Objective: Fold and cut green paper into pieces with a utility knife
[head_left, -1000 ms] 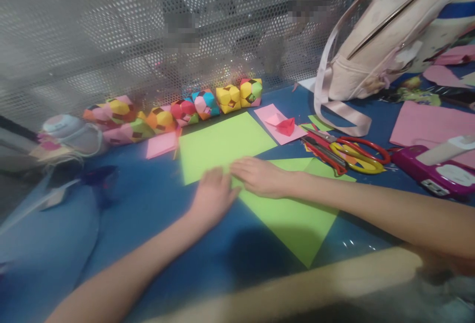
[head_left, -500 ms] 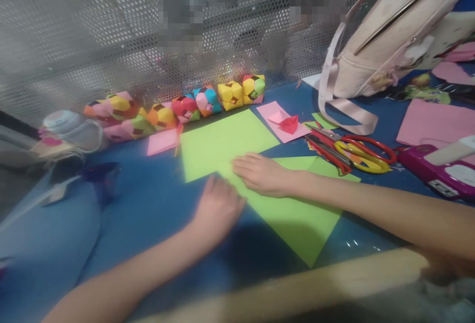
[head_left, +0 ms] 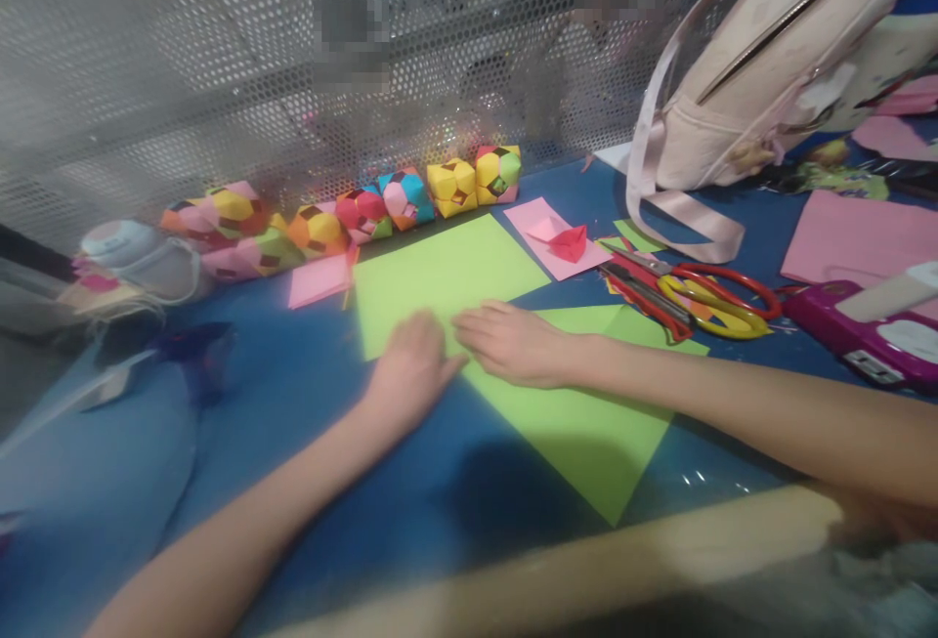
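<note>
Closely paired on green paper (head_left: 454,267)

Right hand (head_left: 509,345) lies flat, unclenched; beside it, left hand (head_left: 410,355) is blurred, its grip impossible to tell. Paper spreads across blue table (head_left: 285,433). White label (head_left: 871,364) on purple device (head_left: 825,314): too small to read.

No text can be read, the white label (head_left: 874,365) on the purple device (head_left: 822,314) being blurred.

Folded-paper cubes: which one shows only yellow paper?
The yellow cube, second from the row's right end, between the mainly blue-and-pink cube and the multicoloured end cube. Its visible paper is all yellow; the others mix colours.
</note>
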Demonstrator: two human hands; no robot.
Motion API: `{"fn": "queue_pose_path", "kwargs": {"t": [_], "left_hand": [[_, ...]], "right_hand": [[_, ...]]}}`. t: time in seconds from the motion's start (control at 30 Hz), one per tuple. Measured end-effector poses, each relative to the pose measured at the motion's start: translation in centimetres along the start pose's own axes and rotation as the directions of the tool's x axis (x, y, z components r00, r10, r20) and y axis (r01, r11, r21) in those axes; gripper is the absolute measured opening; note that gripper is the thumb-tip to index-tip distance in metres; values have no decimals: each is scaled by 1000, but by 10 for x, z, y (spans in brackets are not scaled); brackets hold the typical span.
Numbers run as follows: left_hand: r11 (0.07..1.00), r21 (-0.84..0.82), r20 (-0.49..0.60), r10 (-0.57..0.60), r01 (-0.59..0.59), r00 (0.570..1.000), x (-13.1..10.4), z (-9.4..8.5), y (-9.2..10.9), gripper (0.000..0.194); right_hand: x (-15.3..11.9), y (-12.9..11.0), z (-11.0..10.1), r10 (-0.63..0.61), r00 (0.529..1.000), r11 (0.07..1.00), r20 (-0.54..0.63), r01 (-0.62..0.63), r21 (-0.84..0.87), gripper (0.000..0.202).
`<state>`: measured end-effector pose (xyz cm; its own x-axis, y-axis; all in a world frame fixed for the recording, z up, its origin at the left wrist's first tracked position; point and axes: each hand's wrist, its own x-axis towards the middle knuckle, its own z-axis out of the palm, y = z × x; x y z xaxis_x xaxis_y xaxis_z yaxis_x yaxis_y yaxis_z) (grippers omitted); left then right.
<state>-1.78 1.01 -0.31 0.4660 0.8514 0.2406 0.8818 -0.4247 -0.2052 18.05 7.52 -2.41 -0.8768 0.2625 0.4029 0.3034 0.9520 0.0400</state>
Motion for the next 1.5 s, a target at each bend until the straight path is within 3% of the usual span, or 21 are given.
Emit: {"fn": "queue_pose_path", "kwargs": {"t": [0.5,0.87,1.07,1.27,1.4,1.5], "left_hand": [[1000,-19,90,3,-1,996,2,5,-3,41],[1000,0,115,22,-22,993,8,1,-5,36],[999,44,154,9,-16,988,8,-2,-5,35],[998,63,178,-17,6,984,10,-6,-4,37],[999,43,171,-18,11,985,11,-7,-4,48],[997,31,175,63,-70,983,10,-6,-7,49]], "right_hand": [[1,0,1,-8,999,999,33,9,-46,39],[-15,1,-13,129,973,989,193,-113,-92,44],[-55,4,-26,337,907,941,255,-332,-60,60],[-98,2,-38,530,814,845,238,-530,-72,75],[-106,-4,-44,592,782,806,197,-570,-159,79],[-98,-8,-46,621,758,782,197,-584,-217,81]]}}
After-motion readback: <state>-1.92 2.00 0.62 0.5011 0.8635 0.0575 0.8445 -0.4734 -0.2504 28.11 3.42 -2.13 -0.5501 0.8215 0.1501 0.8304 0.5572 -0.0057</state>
